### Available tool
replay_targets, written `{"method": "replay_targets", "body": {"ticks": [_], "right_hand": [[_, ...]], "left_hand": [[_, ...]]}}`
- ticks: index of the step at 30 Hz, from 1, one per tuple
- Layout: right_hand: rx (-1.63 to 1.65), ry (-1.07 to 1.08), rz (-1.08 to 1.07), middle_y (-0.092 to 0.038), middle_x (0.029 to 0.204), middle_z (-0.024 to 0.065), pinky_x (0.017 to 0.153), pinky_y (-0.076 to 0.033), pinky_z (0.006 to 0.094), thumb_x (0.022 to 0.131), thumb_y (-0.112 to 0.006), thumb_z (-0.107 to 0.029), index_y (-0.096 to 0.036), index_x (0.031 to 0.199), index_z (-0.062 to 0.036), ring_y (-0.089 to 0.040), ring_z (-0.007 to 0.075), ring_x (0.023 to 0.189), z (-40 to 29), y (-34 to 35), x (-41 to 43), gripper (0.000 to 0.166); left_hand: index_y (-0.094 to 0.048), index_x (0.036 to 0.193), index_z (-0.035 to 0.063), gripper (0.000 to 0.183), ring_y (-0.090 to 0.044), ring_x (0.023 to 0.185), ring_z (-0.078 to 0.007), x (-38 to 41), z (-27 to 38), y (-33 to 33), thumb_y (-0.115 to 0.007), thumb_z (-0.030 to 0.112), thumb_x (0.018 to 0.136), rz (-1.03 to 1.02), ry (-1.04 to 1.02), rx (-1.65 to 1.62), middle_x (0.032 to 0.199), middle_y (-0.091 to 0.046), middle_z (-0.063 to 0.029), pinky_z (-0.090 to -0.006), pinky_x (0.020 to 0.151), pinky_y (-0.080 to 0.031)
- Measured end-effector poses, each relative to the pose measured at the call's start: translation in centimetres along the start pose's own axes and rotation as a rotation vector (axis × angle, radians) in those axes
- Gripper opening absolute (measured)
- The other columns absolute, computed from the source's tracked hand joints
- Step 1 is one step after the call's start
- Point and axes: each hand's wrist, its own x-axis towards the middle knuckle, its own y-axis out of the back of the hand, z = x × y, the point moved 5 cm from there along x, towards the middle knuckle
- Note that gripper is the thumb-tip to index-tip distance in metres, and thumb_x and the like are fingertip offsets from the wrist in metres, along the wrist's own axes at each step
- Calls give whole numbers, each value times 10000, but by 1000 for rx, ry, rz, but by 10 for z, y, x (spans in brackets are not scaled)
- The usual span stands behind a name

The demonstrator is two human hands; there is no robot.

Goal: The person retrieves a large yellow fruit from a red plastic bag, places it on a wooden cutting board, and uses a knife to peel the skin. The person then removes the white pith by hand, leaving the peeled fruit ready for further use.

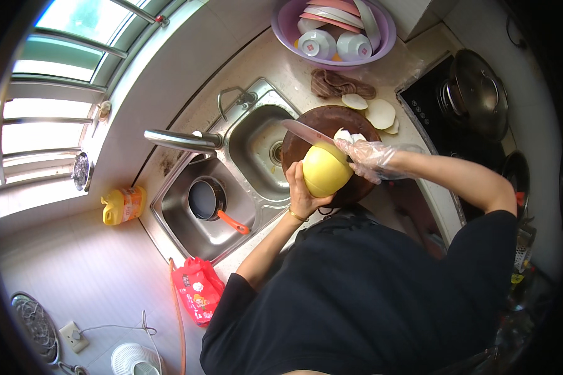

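Observation:
My bare left hand (303,193) grips a large yellow round fruit (326,171), perhaps a pomelo, from below and the left. A clear plastic glove covers my right hand (363,154), which is closed on a kitchen knife; the handle is mostly hidden. The knife's blade (307,131) points up and left at the fruit's upper side. Something white shows by my right fingers. Beneath the fruit lies a round brown cutting board (328,117). Pale cut slices (380,114) rest past the board's upper right edge, next to a brown striped cloth (340,85).
Left of the board is a double steel sink (262,119) with a faucet (183,139) and an orange-handled pan (203,199). A purple basin (333,63) of bowls stands at the top. A cooktop (427,105) with a wok (481,93) is at right, a red bag (199,290) lower left.

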Motion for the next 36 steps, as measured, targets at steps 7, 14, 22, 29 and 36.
{"method": "replay_targets", "body": {"ticks": [7,14,22,29,36], "right_hand": [[8,-137,-165,-499,637,83,386,-386,345,966,-294,-592,-494,868,-18,-459,185,422,3,1,29,616],[53,338,285,-521,562,88,532,-441,358,995,-291,-517,-569,783,-15,-508,218,492,0,13,-5,611],[621,279,616,-518,477,55,539,-451,315,1003,-362,-495,-524,604,-33,-536,138,475,70,-55,29,632],[519,590,870,-523,529,12,431,-391,260,1014,-388,-437,-626,849,10,-508,88,434,68,-10,-1,532],[731,605,701,-461,513,10,399,-367,249,998,-418,-463,-635,819,17,-481,100,416,68,-23,-8,556]], "left_hand": [[-280,1392,2,1102,-416,1159,-405,-9,-6,-3,-869,322,518,-89,-77,-11,1265,-402,-230,-497,985,-363],[-270,1396,8,1098,-441,1176,-391,-9,-11,16,-871,288,522,-95,127,4,1297,-412,-229,-462,1007,-376],[-322,1326,0,1021,-430,1162,-385,10,-18,17,-857,271,500,-134,282,6,1243,-432,-214,-439,1015,-372],[-197,1432,-16,1165,-408,1230,-333,13,-10,-25,-891,292,550,-54,280,-212,1296,-391,-187,-419,1043,-353],[-313,1439,78,1110,-435,1157,-367,56,-4,2,-882,395,540,-204,266,-40,1198,-403,-207,-443,1006,-388]]}}
